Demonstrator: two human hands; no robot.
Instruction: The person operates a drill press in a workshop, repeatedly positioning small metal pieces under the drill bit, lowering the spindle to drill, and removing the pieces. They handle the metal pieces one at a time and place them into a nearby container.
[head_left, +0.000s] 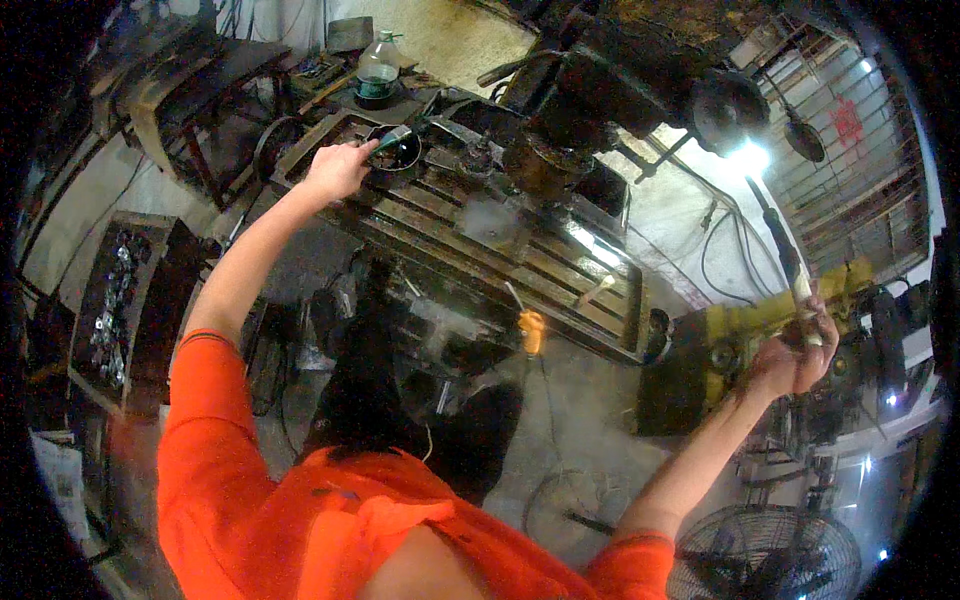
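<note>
**Tight around the machine head, open along the slots**

My left hand (338,168) sits at a dark round tin (398,152) on the slotted desk (480,235). Just to its right, the machine's dark head (560,130) blocks that way across. The middle slots lie bare, with room to pass. My right hand (798,358) grips the long lever (775,225), with the yellow machine (740,325) close beneath it.

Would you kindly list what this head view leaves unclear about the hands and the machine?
- Left hand: the green-handled tool's tip is hidden inside the dark round pot.
- Right hand: fingers wrap the long lever's pale grip; its upper end is lost in lamp glare.
- Dark drill head: too dim and blurred to show any bit.
</note>
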